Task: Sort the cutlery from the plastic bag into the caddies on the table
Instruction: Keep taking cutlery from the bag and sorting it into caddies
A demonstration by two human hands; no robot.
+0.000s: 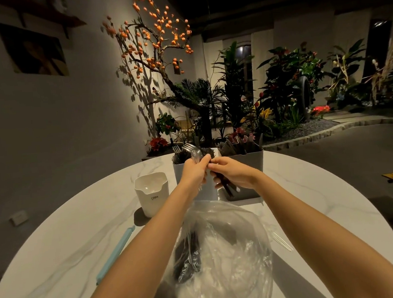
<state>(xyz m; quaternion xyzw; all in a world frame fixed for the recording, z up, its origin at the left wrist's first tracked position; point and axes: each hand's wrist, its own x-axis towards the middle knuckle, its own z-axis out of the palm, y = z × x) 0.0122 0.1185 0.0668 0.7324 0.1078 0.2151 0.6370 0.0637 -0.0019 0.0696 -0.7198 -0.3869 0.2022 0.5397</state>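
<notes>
At frame centre, clear cutlery (195, 154) is pinched in the left hand (196, 172), dark cutlery (225, 185) clasped in the right hand (232, 173), above the caddies (250, 161); mixed pieces could be dropped into the wrong one.

Three caddies are standing on the worktop (56, 230): a white caddy (151, 194) at the left, a light grey caddy (208, 188) in the middle and a dark grey caddy (246, 163) at the right. One plastic bag (222, 252) is lying near the edge, with one blue clip (115, 255) beside it and one clear fork (281, 239) on its other side. Two hands are showing, the left hand (196, 171) and the right hand (234, 173). The black cutlery in the bag and caddies is lying too tangled to count.
</notes>
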